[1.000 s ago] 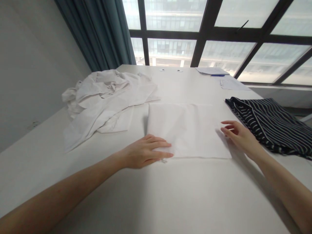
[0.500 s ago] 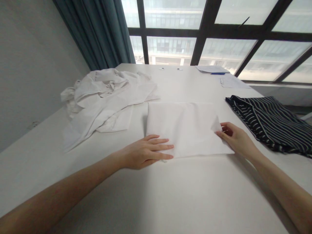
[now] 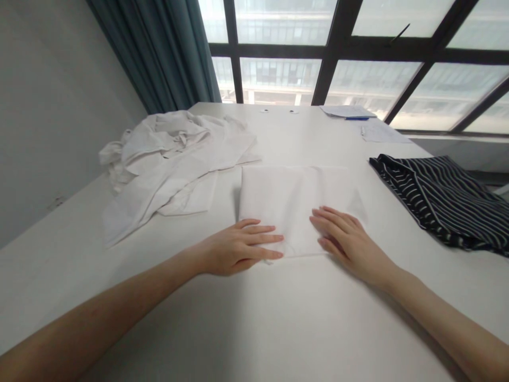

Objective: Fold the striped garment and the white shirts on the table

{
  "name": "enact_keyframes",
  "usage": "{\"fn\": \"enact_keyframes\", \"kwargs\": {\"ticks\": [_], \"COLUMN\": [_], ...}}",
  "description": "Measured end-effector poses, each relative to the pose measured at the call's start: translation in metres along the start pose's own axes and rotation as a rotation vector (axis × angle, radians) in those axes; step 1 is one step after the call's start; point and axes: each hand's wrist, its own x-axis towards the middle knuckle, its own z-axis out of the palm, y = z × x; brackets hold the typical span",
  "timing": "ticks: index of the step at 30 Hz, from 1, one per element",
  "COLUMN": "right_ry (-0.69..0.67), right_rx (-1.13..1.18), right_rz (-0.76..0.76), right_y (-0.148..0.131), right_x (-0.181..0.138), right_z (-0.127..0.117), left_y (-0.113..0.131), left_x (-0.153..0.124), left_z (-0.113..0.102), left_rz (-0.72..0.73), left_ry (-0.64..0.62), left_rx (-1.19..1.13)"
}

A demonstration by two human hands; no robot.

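Note:
A folded white cloth [image 3: 290, 196] lies in a rough rectangle on the white table [image 3: 294, 318]. My left hand [image 3: 238, 246] rests flat on its near left corner, fingers stretched to the right. Over the near right part of the cloth lies my right hand [image 3: 353, 241], palm down with the fingers extended and close together; it grips nothing. The hand covers the cloth's near right corner.
A loose heap of white cloth [image 3: 170, 148] is at the left. On the right lies a black-and-white striped garment [image 3: 441, 201]. Papers [image 3: 345, 111] and a blue pen [image 3: 357, 118] are at the far right edge, below the window [image 3: 278, 79]. A dark curtain [image 3: 167, 53] hangs behind.
My right hand has let go of the cloth's right edge and moved left onto its top, flattening out. The left hand has stayed in place.

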Motion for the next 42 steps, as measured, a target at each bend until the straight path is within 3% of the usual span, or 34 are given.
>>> {"fn": "enact_keyframes", "kwargs": {"ticks": [5,16,31,37,40,42], "right_ry": [-0.150,-0.170,-0.202,-0.357,-0.418,-0.411], "right_rx": [-0.025,-0.040,-0.011,0.126,0.155,0.143], "right_rz": [0.046,0.042,0.035,0.017,-0.011,-0.025], "right_y": [0.004,0.004,0.005,0.005,0.002,0.000], "right_x": [-0.001,0.000,0.001,0.000,-0.002,0.000], "right_z": [0.008,0.005,0.002,-0.018,-0.031,-0.036], "left_y": [0.001,-0.011,-0.009,0.007,0.012,0.008], "left_x": [0.001,-0.003,-0.004,0.002,0.003,0.001], "left_z": [-0.001,0.003,-0.006,-0.017,-0.022,-0.029], "left_rz": [0.007,-0.038,-0.033,0.013,0.055,0.042], "left_ry": [0.031,0.198,-0.006,-0.046,-0.023,0.090], "left_rx": [-0.047,-0.320,-0.137,-0.239,-0.306,-0.312]}}
